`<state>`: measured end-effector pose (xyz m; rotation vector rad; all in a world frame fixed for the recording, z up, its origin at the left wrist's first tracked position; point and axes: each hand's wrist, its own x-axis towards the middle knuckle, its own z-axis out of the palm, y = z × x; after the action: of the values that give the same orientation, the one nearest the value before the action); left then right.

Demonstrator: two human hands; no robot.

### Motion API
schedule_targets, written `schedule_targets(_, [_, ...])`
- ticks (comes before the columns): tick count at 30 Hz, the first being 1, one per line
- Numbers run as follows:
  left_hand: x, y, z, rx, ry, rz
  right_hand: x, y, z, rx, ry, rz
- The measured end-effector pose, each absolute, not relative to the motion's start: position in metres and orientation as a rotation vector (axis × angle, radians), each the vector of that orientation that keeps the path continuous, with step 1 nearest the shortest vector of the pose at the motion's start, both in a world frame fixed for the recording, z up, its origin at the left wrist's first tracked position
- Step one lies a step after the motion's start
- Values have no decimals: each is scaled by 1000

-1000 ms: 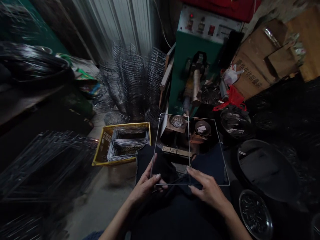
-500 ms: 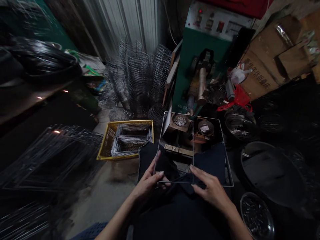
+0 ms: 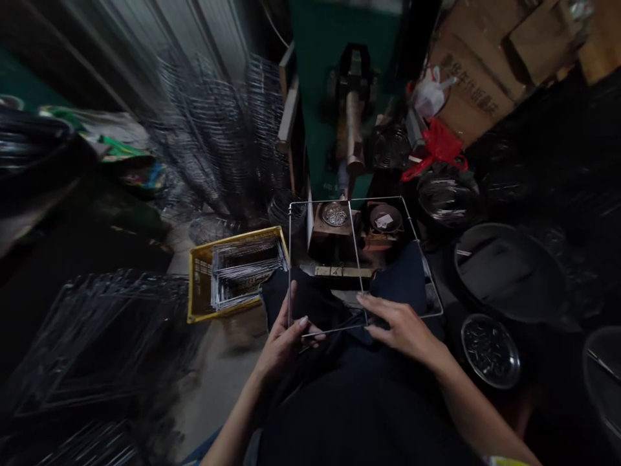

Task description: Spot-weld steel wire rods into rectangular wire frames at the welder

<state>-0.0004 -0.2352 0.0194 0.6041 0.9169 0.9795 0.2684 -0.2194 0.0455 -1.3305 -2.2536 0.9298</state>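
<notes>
1. Head view: you hold the wire frame in front of your body, and it reaches away from both hands toward the green machine.
2. Your left hand cradles the near left corner, thumb above and fingers beneath, with the left side wire running up along your index finger.
3. Your right hand pinches the middle bar at its near end: index fingertip on the bar, thumb by its junction with the near wire.
4. That bar points away from you, leaning slightly left at its far end, and parts the frame into two cells. The viewing slant keeps you from telling which side is longer.
5. In view, the bar's far end sits just below the lower end of the machine's arm; you cannot tell whether they touch. Your right hand is the nearer one to this line.
6. The near right corner juts past your right hand, ungripped.
7. The yellow crate of stacked frames stands leftward, nearer your left hand.
</notes>
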Motion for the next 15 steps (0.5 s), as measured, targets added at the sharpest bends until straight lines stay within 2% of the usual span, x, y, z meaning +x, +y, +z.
schedule_targets(15, [-1, -236, 12, 599, 901, 938, 265, -219, 52, -1328, -2232, 897])
